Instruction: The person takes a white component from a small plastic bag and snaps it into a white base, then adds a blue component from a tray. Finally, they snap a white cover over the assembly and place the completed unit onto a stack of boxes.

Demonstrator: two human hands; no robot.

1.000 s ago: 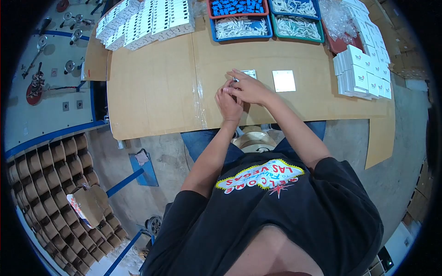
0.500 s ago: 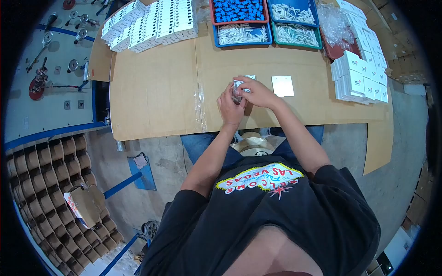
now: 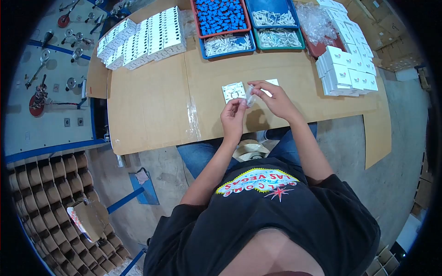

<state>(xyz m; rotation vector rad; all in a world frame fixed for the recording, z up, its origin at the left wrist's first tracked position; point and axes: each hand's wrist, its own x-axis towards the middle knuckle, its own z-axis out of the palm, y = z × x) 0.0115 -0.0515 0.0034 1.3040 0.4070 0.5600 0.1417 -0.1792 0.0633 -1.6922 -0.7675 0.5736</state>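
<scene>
A small clear plastic bag [image 3: 250, 96] is held up over the table between both hands; what is inside it is too small to make out. My left hand [image 3: 234, 116] pinches its lower end, and my right hand [image 3: 275, 100] grips the upper end with thumb and fingers. Just behind my left fingertips lies a white square plate with cut-outs and small fittings [image 3: 233, 91], flat on the cardboard. A second white square piece [image 3: 272, 82] is partly covered by my right hand.
Cardboard [image 3: 147, 101] covers the table. At the back stand a red tray of blue parts [image 3: 207, 34] and blue and green trays [image 3: 281, 47] of white pieces. White units [image 3: 165, 39] are stacked left, white boxes [image 3: 343, 76] right, beside a heap of clear plastic bags [image 3: 317, 23].
My hands have come off the white plate, which now lies uncovered on the table. They have moved slightly right and now hold the small clear bag. The camera view has shifted a little.
</scene>
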